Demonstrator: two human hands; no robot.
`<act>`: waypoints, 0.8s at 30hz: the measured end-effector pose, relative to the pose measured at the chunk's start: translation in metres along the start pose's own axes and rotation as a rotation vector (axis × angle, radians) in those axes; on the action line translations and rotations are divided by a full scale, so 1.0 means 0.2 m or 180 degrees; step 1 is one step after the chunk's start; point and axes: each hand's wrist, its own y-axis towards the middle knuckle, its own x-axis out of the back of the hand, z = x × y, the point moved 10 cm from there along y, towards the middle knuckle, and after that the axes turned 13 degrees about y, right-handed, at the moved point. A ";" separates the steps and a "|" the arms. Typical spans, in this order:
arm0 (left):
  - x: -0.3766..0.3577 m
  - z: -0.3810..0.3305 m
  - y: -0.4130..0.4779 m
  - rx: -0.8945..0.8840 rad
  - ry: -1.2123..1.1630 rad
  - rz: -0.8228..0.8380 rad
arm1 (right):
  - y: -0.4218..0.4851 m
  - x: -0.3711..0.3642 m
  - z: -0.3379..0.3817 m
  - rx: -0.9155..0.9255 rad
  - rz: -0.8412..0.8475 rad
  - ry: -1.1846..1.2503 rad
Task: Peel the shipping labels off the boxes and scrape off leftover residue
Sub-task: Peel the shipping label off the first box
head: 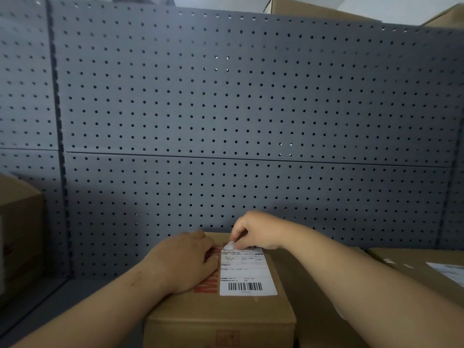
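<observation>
Head cam: cardboard box (221,320) sits bottom centre on the grey shelf, right in front of the person and just ahead of the grey pegboard (226,109). White shipping label (247,272) is stuck on the box top, barcode (244,286) at the near end. Left hand (185,262) lies flat on the lid beside the label, fingers relaxed, pressing down over the red print (206,287), gripping nothing. Right hand (253,232) pinches the label's far corner (229,245) between thumb and fingertips; that corner is curled up off the cardboard, the rest is stuck flat. Second box (401,262) to the right carries its own label (449,271). Third box (20,222) at the left edge.
</observation>
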 end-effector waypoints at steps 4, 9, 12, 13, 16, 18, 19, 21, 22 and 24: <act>0.00 0.00 0.00 0.0005 0.0003 0.0006 | 0.00 0.02 0.02 0.0116 -0.0120 -0.0097; 0.01 0.00 0.00 -0.0006 -0.0020 -0.0008 | -0.01 0.03 0.03 0.0185 -0.0153 -0.0130; 0.01 0.00 0.00 -0.0002 -0.0012 -0.0014 | -0.01 0.03 0.04 0.0167 -0.0144 -0.0107; 0.00 0.00 0.00 -0.0001 -0.0007 -0.0009 | -0.01 0.03 0.04 0.0151 -0.0147 -0.0105; 0.00 0.00 0.00 0.0005 -0.0011 -0.0004 | -0.02 0.02 0.04 0.0115 -0.0134 -0.0130; 0.01 0.00 -0.01 0.0012 -0.0023 -0.0010 | -0.02 0.02 0.04 0.0087 -0.0113 -0.0141; 0.01 -0.01 -0.01 0.0015 -0.0026 -0.0016 | -0.02 0.02 0.04 0.0072 -0.0111 -0.0139; 0.01 -0.01 -0.01 0.0015 -0.0029 -0.0023 | -0.03 0.02 0.04 0.0060 -0.0124 -0.0131; 0.01 -0.01 -0.01 0.0015 -0.0036 -0.0014 | -0.03 0.02 0.04 0.0063 -0.0132 -0.0126; 0.01 0.00 -0.01 0.0013 -0.0035 0.0005 | -0.03 0.02 0.05 0.0063 -0.0136 -0.0119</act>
